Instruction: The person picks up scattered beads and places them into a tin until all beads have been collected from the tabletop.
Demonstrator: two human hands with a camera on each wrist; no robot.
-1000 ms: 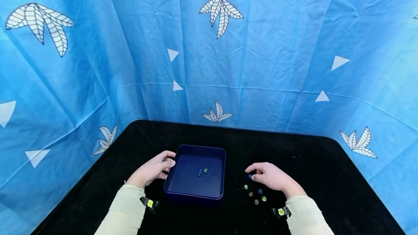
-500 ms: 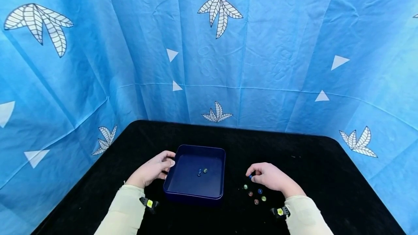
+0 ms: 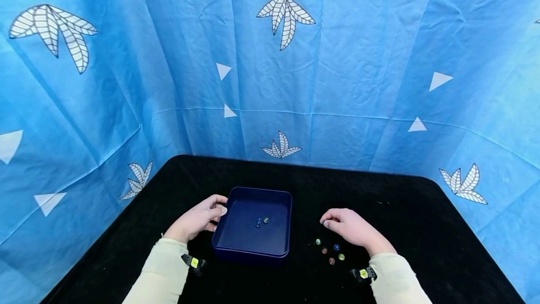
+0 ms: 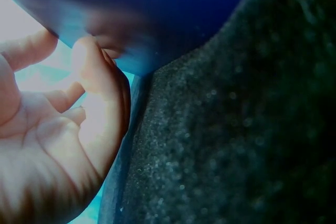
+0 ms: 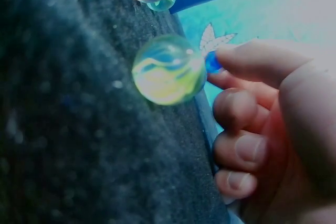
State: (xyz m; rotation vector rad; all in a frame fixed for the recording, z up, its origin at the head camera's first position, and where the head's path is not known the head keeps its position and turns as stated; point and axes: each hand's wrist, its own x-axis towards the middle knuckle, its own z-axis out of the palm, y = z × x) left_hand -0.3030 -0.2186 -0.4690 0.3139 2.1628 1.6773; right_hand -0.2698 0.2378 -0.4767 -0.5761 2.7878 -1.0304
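A dark blue square box (image 3: 253,251) stands open-topped on the table, with a few small glass marbles (image 3: 266,220) on its floor. My left hand (image 3: 198,219) rests against its left side, thumb and forefinger at the wall, as the left wrist view also shows. Right of the box, my right hand (image 3: 350,229) pinches a blue marble (image 5: 213,62) between thumb and forefinger, the other fingers curled in. Below that hand several loose marbles lie on the cloth: green (image 3: 318,241), reddish (image 3: 324,250), blue (image 3: 336,247) and yellow-green (image 5: 170,70) ones among them.
Black cloth (image 3: 363,191) covers the table, which has rounded far corners. A blue curtain (image 3: 346,60) with white leaf and triangle prints hangs behind and at both sides. Each wrist wears a small camera on a strap (image 3: 363,274).
My right thumb and forefinger have closed on the blue marble, and that hand has shifted slightly to the right. My left hand and the box have stayed put.
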